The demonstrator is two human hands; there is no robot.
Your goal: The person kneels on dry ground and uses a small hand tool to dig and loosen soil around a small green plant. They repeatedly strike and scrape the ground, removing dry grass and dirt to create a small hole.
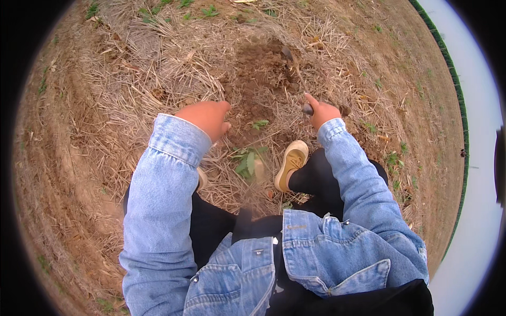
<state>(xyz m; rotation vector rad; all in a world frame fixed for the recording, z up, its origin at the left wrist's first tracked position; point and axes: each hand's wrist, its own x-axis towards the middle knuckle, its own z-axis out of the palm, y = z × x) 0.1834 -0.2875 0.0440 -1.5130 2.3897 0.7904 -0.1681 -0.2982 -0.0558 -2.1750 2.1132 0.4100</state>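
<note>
My right hand (323,112) is closed around the dark, rounded handle (307,109) of a small hand tool, its index finger along the thin shaft. The tool's small dark metal head (287,53) lies at the right side of a patch of loosened brown soil (257,75); its exact kind cannot be told. My left hand (209,117) hangs over the straw left of that soil, fingers curled down; whether anything is between them is hidden. Below the hands, a small green seedling (259,124) and a larger leafy plant (247,164) stand on the ground between my feet.
Dry straw (182,75) covers much of the ground about the dug soil. A tan shoe (292,166) stands right of the leafy plant, and the other shoe (202,178) is partly hidden by my left sleeve. Small weeds (392,159) grow at the right. A green crop line edges the field.
</note>
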